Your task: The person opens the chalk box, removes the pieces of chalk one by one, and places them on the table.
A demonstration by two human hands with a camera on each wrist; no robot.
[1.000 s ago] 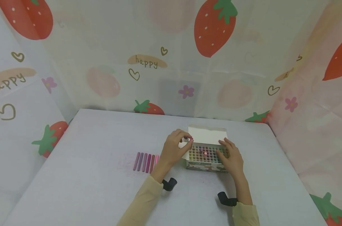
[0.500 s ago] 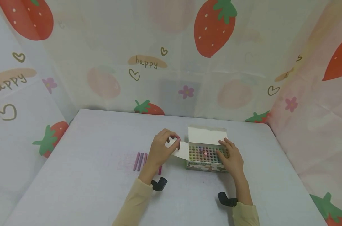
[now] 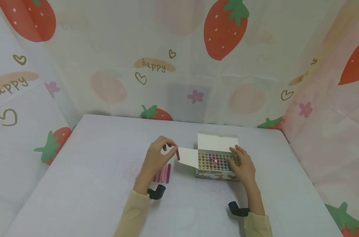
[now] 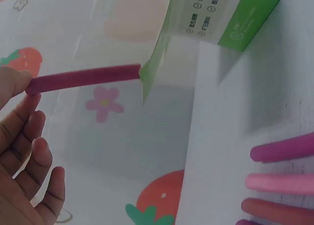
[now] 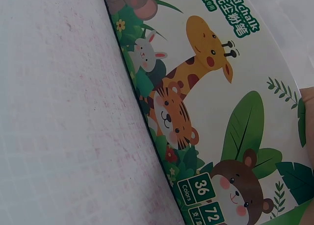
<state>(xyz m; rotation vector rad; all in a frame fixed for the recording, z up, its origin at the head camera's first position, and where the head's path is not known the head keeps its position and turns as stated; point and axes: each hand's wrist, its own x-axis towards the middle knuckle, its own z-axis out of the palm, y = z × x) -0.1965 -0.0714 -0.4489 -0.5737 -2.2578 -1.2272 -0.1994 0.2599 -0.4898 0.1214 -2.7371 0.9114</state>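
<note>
My left hand (image 3: 157, 158) pinches one end of a dark magenta chalk stick (image 4: 83, 79) between thumb and index finger, the other fingers loosely bent. In the left wrist view, the stick's free end touches or overlaps the edge of the box's side flap (image 3: 189, 156); I cannot tell which. My right hand (image 3: 243, 166) rests over the right end of the open chalk box (image 3: 216, 175), thumb and fingers spread across its top. Many coloured chalk ends fill the box. Left of it lie several pink and purple chalk sticks (image 3: 163, 173), partly hidden by my left arm.
The box's white lid (image 3: 217, 141) stands raised at the back. A white cloth with pinkish smudges covers the table (image 3: 108, 138). Strawberry-printed sheets (image 3: 155, 95) hang behind and at both sides. Each wrist wears a black camera mount (image 3: 238, 209).
My left hand has moved left from above the box's left edge to beyond the side flap, carrying the chalk stick. The flap has swung out flat. My right hand has stayed put.
</note>
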